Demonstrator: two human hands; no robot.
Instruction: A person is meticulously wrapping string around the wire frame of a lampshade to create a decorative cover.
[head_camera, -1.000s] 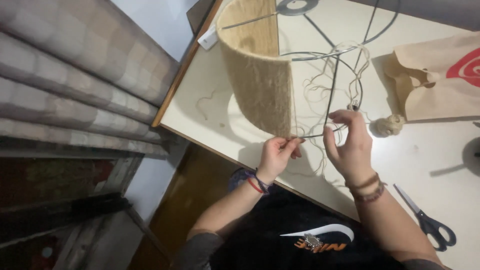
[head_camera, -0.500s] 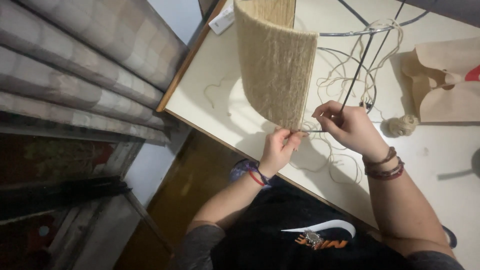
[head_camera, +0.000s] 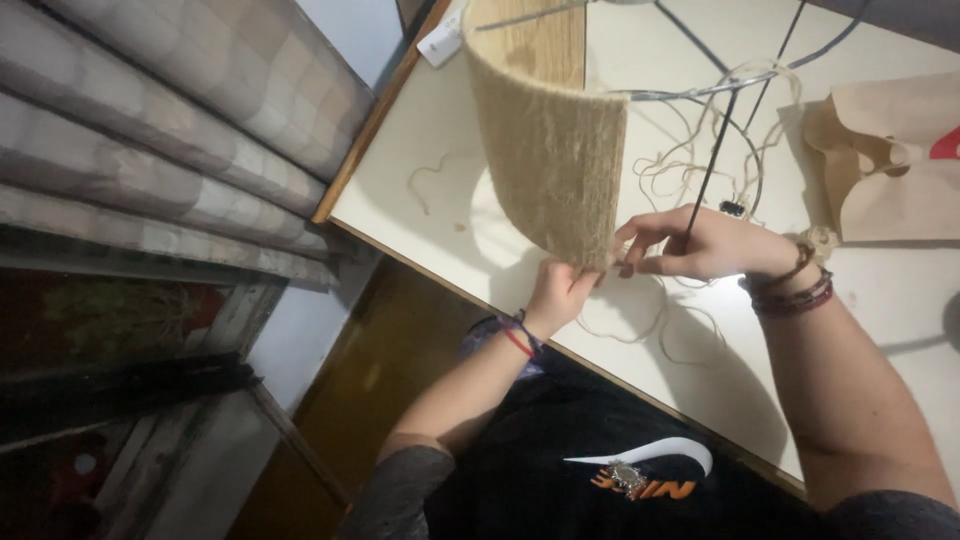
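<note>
Both hands meet at the lower edge of a twine-wrapped lampshade (head_camera: 550, 140) standing on the pale bench (head_camera: 420, 215). The left hand (head_camera: 560, 292) pinches the wrap's bottom corner from below — fingers closed on it. The right hand (head_camera: 690, 245) holds its fingertips pinched at the same edge, beside a bare wire strut (head_camera: 712, 160). Loose twine (head_camera: 650, 325) trails under the wrists; a paper bag (head_camera: 890, 170) lies well to the right.

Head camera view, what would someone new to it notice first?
A wire lampshade frame half wrapped in jute twine stands at the middle of the white table. Both hands work at its lower edge: left hand beneath it, right hand pinching twine. A brown paper bag lies at right.
</note>
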